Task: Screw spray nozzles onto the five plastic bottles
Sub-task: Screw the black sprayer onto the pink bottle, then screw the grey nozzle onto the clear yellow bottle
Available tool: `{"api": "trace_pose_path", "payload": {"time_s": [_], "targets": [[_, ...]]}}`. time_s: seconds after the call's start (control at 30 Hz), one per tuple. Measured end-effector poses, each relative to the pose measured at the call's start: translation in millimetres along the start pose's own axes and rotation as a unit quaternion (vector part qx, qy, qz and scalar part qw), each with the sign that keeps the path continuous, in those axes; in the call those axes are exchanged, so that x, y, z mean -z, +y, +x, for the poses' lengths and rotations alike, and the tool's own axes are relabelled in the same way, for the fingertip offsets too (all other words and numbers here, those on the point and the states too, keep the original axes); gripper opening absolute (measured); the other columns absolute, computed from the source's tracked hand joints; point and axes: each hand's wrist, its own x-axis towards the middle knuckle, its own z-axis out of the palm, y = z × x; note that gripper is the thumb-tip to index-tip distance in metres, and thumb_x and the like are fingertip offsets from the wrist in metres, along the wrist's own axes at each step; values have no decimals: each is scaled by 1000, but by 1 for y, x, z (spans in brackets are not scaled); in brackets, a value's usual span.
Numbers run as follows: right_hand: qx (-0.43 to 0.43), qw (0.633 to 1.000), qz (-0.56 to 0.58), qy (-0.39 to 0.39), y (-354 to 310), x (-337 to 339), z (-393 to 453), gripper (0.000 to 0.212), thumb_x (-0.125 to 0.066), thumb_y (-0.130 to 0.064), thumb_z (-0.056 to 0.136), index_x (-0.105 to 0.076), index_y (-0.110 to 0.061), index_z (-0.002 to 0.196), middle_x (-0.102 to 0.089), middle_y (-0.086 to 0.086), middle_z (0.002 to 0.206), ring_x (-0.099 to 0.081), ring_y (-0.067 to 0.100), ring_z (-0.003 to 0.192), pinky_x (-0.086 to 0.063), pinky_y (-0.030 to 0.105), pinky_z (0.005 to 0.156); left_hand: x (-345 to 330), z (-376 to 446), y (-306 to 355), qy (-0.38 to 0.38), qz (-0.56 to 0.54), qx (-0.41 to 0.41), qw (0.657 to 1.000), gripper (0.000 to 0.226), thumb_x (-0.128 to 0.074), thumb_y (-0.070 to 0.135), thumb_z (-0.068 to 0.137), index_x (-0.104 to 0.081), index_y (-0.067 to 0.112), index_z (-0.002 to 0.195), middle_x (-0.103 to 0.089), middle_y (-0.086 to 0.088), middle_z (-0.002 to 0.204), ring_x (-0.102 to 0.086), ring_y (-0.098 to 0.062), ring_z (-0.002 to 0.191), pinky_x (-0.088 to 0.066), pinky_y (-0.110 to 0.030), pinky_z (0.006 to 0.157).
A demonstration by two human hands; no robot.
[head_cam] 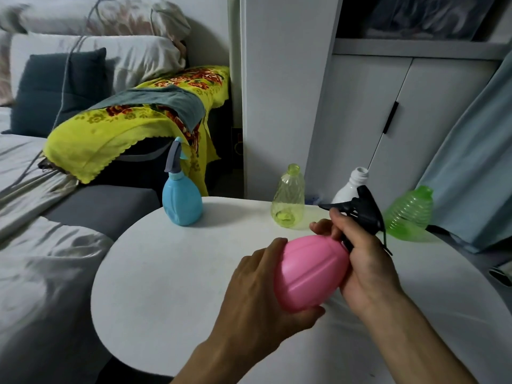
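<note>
A pink bottle [310,273] is held tilted above the round white table [171,273]. My left hand [257,297] grips its body from below. My right hand [363,259] is closed around the bottle's neck and the black spray nozzle [363,209] that sits on it. A blue bottle [181,200] with a grey nozzle fitted stands at the table's far left. A clear yellow-green bottle [288,200], a white bottle [352,187] and a green ribbed bottle [410,214] stand along the far edge; the yellow-green and white ones have open necks.
A grey sofa [102,206] with cushions and a yellow flowered cloth [133,126] lies to the left. White cabinet doors [388,120] and a pale blue curtain [476,162] stand behind the table. A dark object [501,275] rests off the table's right edge.
</note>
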Motion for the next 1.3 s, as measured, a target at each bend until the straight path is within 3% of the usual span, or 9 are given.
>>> {"api": "trace_pose_path", "payload": {"time_s": [0.23, 0.4, 0.5, 0.63, 0.7, 0.83, 1.03, 1.2, 1.3], "targets": [[46, 994, -94, 27, 16, -9, -11, 22, -82, -45, 64, -71, -26, 61, -75, -1, 75, -71, 12, 73, -52, 37, 72, -15, 3, -5, -7, 65, -2, 998, 110, -58, 85, 55, -15, 38, 145, -45, 10, 142, -45, -14, 118, -44, -32, 97], [9, 979, -179, -92, 20, -20, -27, 86, -93, -51, 46, -60, -31, 124, -67, -2, 126, -60, 25, 118, -50, 50, 97, 0, 24, -20, 70, 54, 47, 995, 96, -58, 82, 56, -37, 34, 137, -60, 6, 125, -50, -16, 104, -47, -35, 85], [23, 955, -285, -81, 23, -18, -27, 68, -88, -32, 68, -52, -41, 126, -60, -12, 129, -49, 15, 126, -41, 46, 106, 16, 55, -46, 105, -41, 86, 990, 96, -72, 73, 54, -37, 34, 134, -53, 7, 120, -53, -15, 103, -54, -35, 81], [42, 939, -321, -112, 18, -5, -20, 41, -84, -25, 75, -62, -39, 107, -70, -15, 108, -58, 6, 114, -49, 33, 93, 26, 98, -89, 114, -178, 154, 965, 95, -78, 68, 46, -32, 41, 124, -48, 13, 113, -58, -15, 100, -60, -26, 64], [109, 899, -408, -114, 13, 1, -16, 35, -81, -32, 74, -61, -40, 103, -70, -18, 103, -59, -2, 107, -47, 28, 87, 21, 111, -110, 110, -210, 173, 956, 96, -79, 64, 46, -33, 38, 127, -48, 9, 116, -58, -17, 103, -57, -25, 65], [224, 745, -622, -90, 3, 9, -10, 28, -71, -44, 80, -55, -42, 101, -62, -22, 106, -56, 7, 103, -46, 29, 86, 2, 130, -138, 98, -200, 187, 957, 99, -81, 59, 48, -36, 33, 133, -49, 1, 124, -57, -20, 106, -55, -28, 70], [200, 693, -678, -143, 0, 14, -8, 23, -65, -47, 85, -52, -39, 103, -57, -23, 95, -51, 5, 95, -43, 29, 86, -14, 148, -165, 55, -173, 204, 962, 100, -89, 42, 59, -38, 25, 143, -44, -4, 135, -51, -22, 115, -55, -43, 88], [198, 637, -716, -204, 21, 16, -6, 27, -60, -44, 85, -52, -36, 110, -53, -17, 112, -48, 11, 104, -36, 30, 85, -9, 151, -166, 23, -224, 193, 955, 97, -86, 42, 56, -42, 27, 142, -54, 14, 112, -56, -6, 100, -54, -15, 64], [192, 563, -765, -247, 45, 12, -7, 28, -61, -37, 85, -51, -30, 110, -49, -5, 117, -45, 22, 110, -36, 39, 91, -1, 154, -163, -9, -224, 220, 949, 101, -84, 44, 54, -41, 25, 143, -55, 3, 120, -56, -15, 105, -52, -20, 67]]}}
